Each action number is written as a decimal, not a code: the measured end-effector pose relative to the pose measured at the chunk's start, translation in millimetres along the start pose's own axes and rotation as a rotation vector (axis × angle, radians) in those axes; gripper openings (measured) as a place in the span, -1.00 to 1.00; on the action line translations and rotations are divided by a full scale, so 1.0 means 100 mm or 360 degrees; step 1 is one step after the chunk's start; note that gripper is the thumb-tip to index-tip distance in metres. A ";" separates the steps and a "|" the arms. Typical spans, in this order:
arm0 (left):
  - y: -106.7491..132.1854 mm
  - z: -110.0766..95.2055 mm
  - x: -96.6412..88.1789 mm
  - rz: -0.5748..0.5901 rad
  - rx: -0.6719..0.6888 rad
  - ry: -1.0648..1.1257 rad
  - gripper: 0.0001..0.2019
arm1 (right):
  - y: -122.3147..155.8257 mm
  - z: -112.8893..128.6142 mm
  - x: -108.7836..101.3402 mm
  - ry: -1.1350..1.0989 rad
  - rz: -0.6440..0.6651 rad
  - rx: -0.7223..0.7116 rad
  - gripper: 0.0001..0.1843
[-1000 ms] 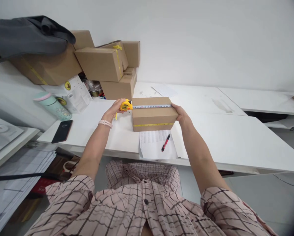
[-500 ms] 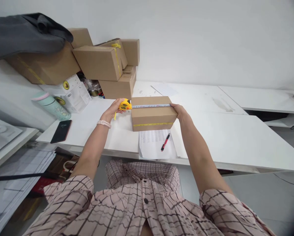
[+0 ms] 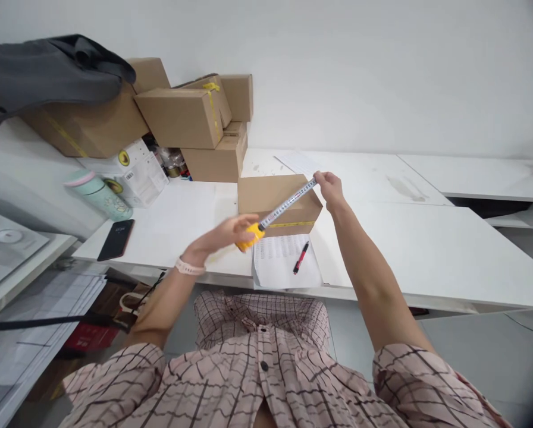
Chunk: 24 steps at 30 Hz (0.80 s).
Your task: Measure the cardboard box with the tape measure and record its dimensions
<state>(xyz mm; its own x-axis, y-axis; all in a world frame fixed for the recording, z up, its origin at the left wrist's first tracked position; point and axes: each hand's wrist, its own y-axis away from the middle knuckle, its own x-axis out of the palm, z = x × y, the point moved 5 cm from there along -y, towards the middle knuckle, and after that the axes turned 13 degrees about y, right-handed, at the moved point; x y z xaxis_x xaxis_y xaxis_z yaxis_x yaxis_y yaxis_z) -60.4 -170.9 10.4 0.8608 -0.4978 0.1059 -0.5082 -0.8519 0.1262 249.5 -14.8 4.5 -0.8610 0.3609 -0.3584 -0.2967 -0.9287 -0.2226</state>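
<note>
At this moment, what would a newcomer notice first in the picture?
First, the yellow tape measure: the left hand holds it, and its blade slants in front of the box to the right hand. Next, the mint bottle at the left end of the desk, and the red pen on the paper.

A pale pink shirt (image 3: pixel 231 386) checked with wavy dark lines fills the bottom of the frame, round dark buttons (image 3: pixel 264 366) down its middle. Loose sleeves (image 3: pixel 416 380) end around the elbows. Matching cloth (image 3: pixel 293 318) shows at lower centre. The left hand (image 3: pixel 222 235) has a pale pink wristband (image 3: pixel 190 267).
</note>
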 end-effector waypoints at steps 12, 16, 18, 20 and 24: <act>-0.43 0.38 0.99 -0.0045 0.0078 0.1015 -0.51 | -0.09 0.10 0.59 0.0212 0.0173 -0.0055 -0.36; -0.69 0.30 0.91 -0.0275 0.0078 0.1077 -0.52 | -0.07 0.11 0.61 0.0418 0.0273 -0.0090 -0.27; -0.74 0.33 0.91 -0.0327 0.0041 0.1086 -0.52 | -0.06 0.14 0.64 0.0538 0.0327 -0.0144 -0.24; -0.74 0.37 0.93 -0.0337 0.0014 0.1099 -0.50 | -0.05 0.17 0.68 0.0638 0.0386 -0.0220 -0.21; -0.70 0.43 0.97 -0.0264 0.0031 0.1128 -0.48 | -0.05 0.18 0.76 0.0782 0.0490 -0.0346 -0.19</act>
<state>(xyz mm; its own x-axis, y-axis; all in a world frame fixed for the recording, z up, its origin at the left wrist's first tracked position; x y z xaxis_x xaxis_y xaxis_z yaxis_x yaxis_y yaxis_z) 59.8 -166.5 -30.6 0.6985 -0.1430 0.7011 -0.3666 -0.9130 0.1790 178.4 15.4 -4.9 -0.5876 0.1241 -0.7996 0.0708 -0.9765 -0.2036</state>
